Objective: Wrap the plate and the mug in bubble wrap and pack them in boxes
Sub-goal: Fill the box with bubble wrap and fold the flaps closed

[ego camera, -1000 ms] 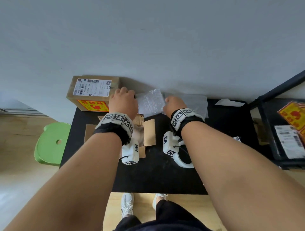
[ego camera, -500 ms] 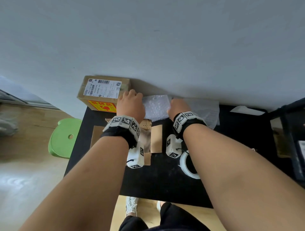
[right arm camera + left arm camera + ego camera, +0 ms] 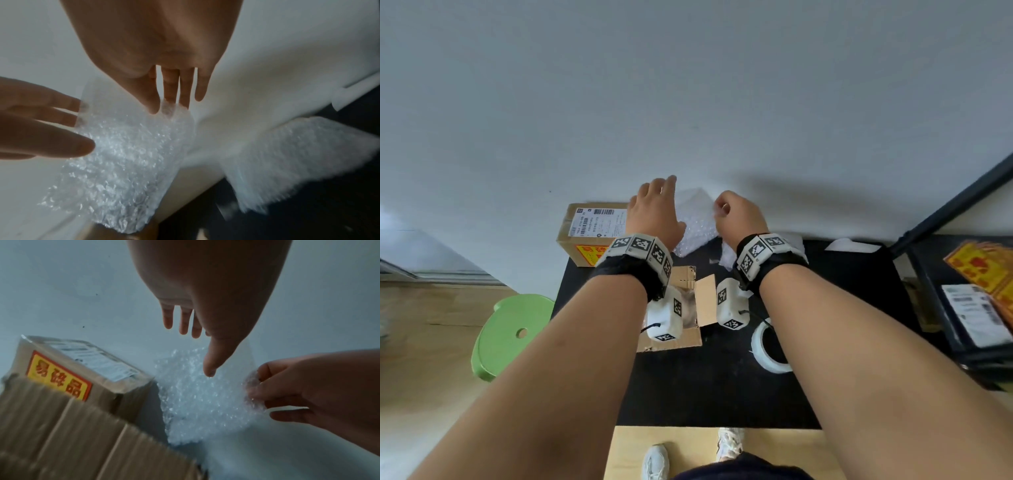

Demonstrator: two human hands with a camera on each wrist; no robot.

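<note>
A clear bubble wrap sheet [image 3: 693, 222] hangs lifted above the far edge of the black table [image 3: 688, 387]. My right hand [image 3: 724, 209] pinches its upper right corner between thumb and fingers [image 3: 170, 97]. My left hand [image 3: 659, 192] is at the sheet's left side with straight fingers [image 3: 61, 104] that touch its edge; the thumb [image 3: 211, 365] points down in front of the sheet [image 3: 195, 394]. An open cardboard box [image 3: 688, 308] lies below my wrists, its inside mostly hidden by the wrist cameras. I see no plate or mug.
A sealed cardboard box [image 3: 592, 233] with a shipping label and a yellow-red sticker [image 3: 59, 378] stands at the table's back left. More white wrap [image 3: 298, 154] lies at the back right. A tape roll [image 3: 767, 349] lies under my right forearm. There is a green stool [image 3: 510, 332] on the left and a black shelf [image 3: 962, 308] on the right.
Both hands have risen from the table toward the wall. The right hand has lifted the bubble wrap sheet, and the left hand's fingers have straightened. The head view has tilted up.
</note>
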